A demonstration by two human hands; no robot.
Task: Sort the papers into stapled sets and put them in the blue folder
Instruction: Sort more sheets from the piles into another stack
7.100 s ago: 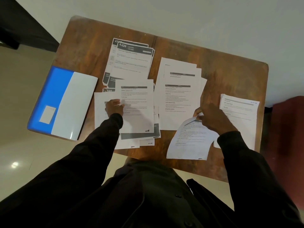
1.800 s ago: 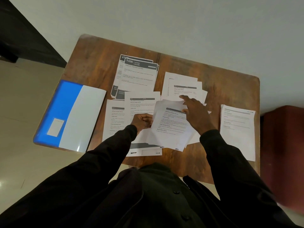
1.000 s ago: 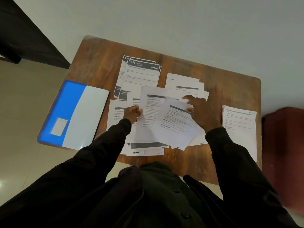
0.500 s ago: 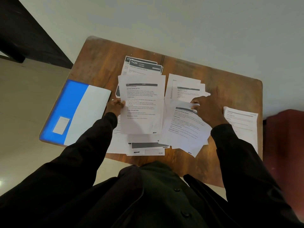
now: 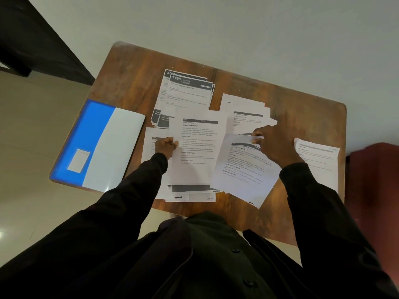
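Note:
My left hand (image 5: 165, 146) pinches the left edge of a printed sheet (image 5: 197, 147) and holds it up above the papers in the middle of the table. My right hand (image 5: 271, 145) grips the top edge of another printed sheet (image 5: 244, 169) that slants toward the table's near edge. Under them lie more loose papers (image 5: 190, 194). A stack with dark headers (image 5: 187, 91) lies at the back, a white stack (image 5: 248, 108) to its right, and one more stack (image 5: 317, 162) at the far right. The blue folder (image 5: 97, 143) lies shut at the table's left edge.
The small wooden table (image 5: 302, 117) stands against a pale wall. The folder overhangs its left edge. A dark red seat (image 5: 373, 180) stands to the right, dark furniture (image 5: 32, 35) at the upper left, pale floor below.
My left hand has lifted a sheet off the middle pile and holds it up. My right hand keeps its tilted sheet, now shifted right and nearer to me.

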